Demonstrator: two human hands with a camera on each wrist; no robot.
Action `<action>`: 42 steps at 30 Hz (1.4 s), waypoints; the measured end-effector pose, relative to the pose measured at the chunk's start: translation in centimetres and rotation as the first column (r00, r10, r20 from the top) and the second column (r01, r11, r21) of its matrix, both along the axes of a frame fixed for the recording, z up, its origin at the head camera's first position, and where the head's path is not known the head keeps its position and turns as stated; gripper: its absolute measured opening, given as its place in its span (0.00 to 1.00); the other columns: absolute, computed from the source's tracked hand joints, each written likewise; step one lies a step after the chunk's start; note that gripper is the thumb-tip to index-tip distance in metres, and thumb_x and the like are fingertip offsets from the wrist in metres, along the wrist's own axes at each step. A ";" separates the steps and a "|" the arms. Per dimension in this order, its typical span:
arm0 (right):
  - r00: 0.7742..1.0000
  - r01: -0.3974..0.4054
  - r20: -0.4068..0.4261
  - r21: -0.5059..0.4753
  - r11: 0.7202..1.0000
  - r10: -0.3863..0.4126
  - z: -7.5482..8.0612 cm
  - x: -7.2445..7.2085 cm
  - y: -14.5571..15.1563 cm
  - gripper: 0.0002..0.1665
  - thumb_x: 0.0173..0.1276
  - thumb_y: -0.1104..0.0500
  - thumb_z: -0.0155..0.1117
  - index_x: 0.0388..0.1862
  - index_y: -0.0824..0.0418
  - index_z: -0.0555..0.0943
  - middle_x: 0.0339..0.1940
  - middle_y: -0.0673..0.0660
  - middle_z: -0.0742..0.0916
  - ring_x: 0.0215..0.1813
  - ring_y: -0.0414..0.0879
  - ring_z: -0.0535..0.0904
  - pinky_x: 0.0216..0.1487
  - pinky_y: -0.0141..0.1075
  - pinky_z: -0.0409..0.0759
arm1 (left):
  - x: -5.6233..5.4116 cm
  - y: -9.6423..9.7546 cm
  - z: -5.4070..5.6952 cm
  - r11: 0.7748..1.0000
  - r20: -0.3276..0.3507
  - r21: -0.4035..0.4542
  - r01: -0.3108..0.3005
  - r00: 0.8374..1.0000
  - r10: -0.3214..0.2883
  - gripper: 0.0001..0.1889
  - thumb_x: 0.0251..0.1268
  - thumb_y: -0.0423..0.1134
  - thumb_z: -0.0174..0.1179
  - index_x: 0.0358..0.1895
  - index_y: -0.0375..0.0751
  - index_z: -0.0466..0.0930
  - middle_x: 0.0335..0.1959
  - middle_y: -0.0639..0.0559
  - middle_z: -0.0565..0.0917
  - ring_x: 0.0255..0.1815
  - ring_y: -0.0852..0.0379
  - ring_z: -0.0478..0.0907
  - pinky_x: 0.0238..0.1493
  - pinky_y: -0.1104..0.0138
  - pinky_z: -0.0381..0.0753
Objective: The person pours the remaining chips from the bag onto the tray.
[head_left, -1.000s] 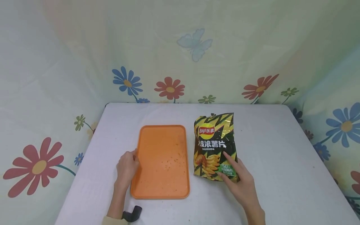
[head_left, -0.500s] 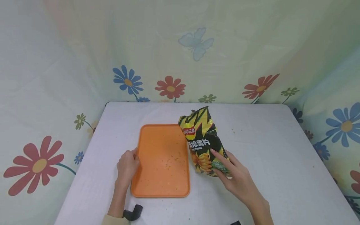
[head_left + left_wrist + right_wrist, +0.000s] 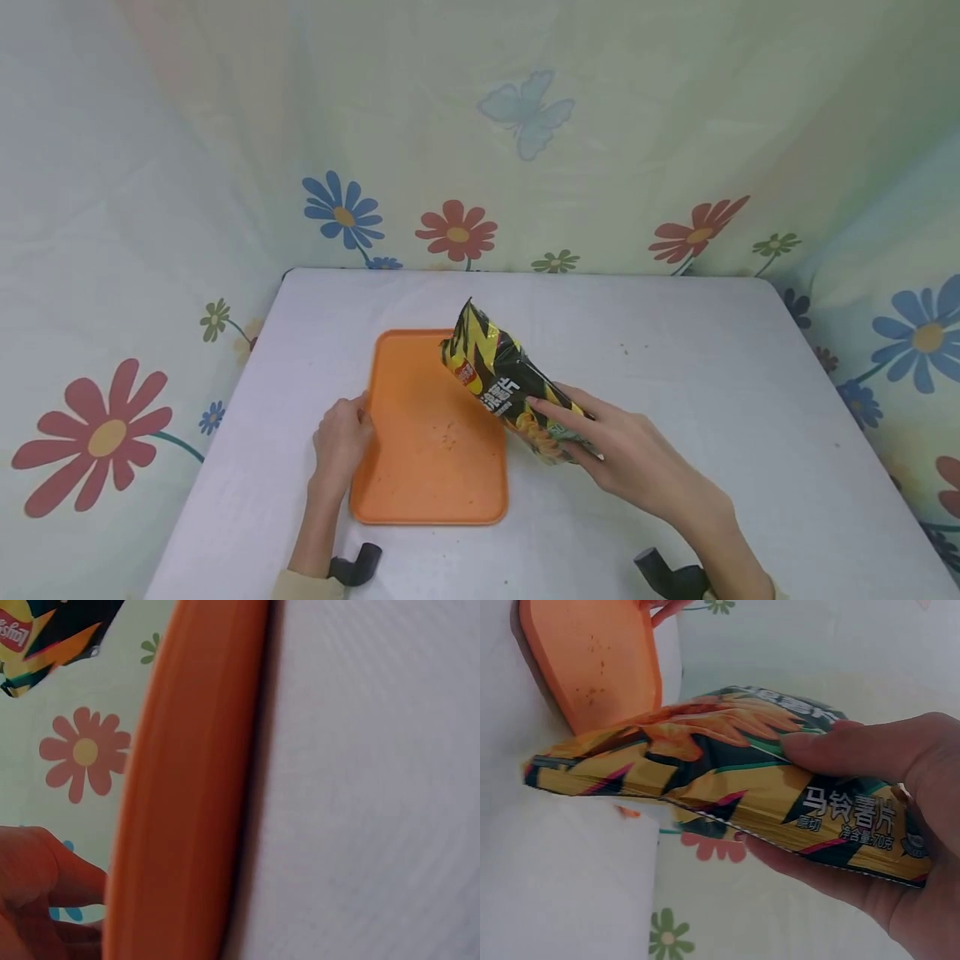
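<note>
My right hand (image 3: 637,454) grips a black and yellow bag of potato chips (image 3: 504,385) near its lower end. In the right wrist view the thumb presses one face of the chip bag (image 3: 720,776) and the other fingers go behind it. The bag tilts left, its top end over the orange tray (image 3: 420,500). At that tray's left edge, my left hand (image 3: 339,446) holds the rim with curled fingers. Up close in the left wrist view are the tray's side wall (image 3: 180,787) and part of the left hand (image 3: 45,877). Small crumbs (image 3: 448,439) lie in the tray.
The tray lies on a white-covered table (image 3: 750,433). A few crumbs (image 3: 626,348) are scattered on the cloth to the right of the bag. Behind stands a curtain (image 3: 600,167) with flowers and a butterfly. Black wrist mounts (image 3: 358,567) show near the front.
My right hand has lifted the chip bag from beside the tray, swung it left and tipped its top over the tray. The left hand has stayed at the tray's edge.
</note>
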State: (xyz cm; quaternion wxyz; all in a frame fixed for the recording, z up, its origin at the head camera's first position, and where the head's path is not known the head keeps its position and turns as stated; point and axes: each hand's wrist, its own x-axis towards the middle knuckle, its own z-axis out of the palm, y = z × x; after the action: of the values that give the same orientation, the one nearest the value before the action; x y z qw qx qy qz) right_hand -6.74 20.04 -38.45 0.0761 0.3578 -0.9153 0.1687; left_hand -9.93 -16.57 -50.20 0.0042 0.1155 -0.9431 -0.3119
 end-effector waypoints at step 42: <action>0.980 -0.161 0.154 0.258 0.953 0.124 4.1 -0.9 -3.2 0.31 0.64 0.62 0.76 0.67 0.50 0.82 0.67 0.56 0.83 0.34 0.42 0.81 0.27 0.26 0.76 | -0.3 -0.1 0.3 1.000 0.044 -0.016 0.010 0.999 -0.009 0.23 0.67 0.24 0.57 0.66 0.30 0.77 0.25 0.46 0.74 0.17 0.57 0.64 0.18 0.67 0.65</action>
State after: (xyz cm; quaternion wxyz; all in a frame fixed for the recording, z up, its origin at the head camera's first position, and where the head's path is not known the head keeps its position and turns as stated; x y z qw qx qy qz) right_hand -7.60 16.79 -34.38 -0.0483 0.4177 -0.9045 0.0717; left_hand -10.22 -16.69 -49.92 -0.0172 0.1178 -0.9460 -0.3016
